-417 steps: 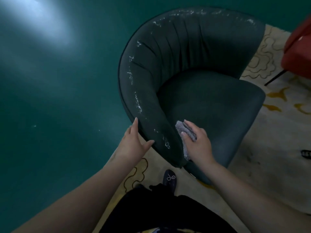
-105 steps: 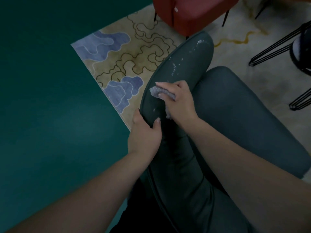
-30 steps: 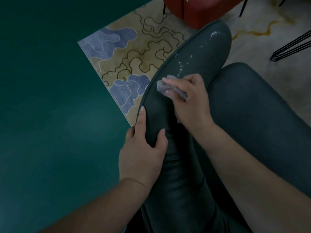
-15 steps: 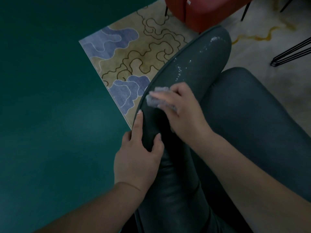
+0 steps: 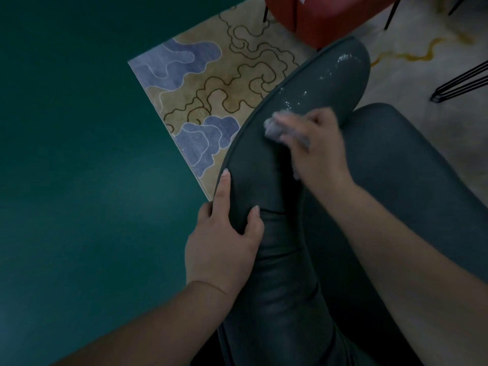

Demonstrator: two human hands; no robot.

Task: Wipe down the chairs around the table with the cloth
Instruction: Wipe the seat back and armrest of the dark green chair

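A dark green upholstered chair (image 5: 285, 273) fills the lower right, its curved padded backrest running up to a rounded end. White specks (image 5: 327, 75) dot that far end of the backrest. My right hand (image 5: 317, 146) grips a small grey cloth (image 5: 273, 126) and presses it on top of the backrest, just below the specks; hand and cloth are blurred. My left hand (image 5: 224, 239) grips the outer edge of the backrest nearer to me, thumb on top and fingers over the outer side. The chair's seat (image 5: 409, 167) lies to the right of my right arm.
A red chair (image 5: 324, 14) stands at the top on thin black legs. A patterned beige and blue rug (image 5: 211, 88) lies under the chairs, its corner pointing left onto the green floor (image 5: 79, 167). Black wire legs (image 5: 462, 80) show at the right edge.
My right hand has slid the cloth back up the backrest toward the specks after a stroke toward my left hand. My left hand keeps its grip on the backrest edge.
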